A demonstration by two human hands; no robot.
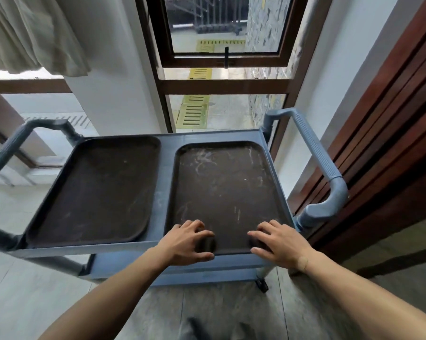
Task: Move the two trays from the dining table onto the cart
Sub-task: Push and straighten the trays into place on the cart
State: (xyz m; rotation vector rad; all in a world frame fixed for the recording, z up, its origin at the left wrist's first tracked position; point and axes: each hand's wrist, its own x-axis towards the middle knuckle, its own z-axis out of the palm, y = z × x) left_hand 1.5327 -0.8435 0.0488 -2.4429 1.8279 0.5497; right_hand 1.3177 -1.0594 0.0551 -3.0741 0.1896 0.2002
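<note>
trays: 2, both on cart [166, 165] | left tray [94, 192] beyond left hand [188, 242] | right tray [227, 190] near edge under both hands | right hand [279, 244] and left: released, fingers spread

Both arms stretched forward; left hand [187, 242] and right hand [279, 245] palms down, fingers spread, loosely curled.

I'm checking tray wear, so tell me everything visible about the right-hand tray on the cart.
The right tray is a dark brown rounded rectangle with a raised rim, seemingly plastic, its surface scuffed with pale scratches. It lies flat and empty on the grey cart top, beside the left tray. The left hand and right hand rest at its near edge.
</note>
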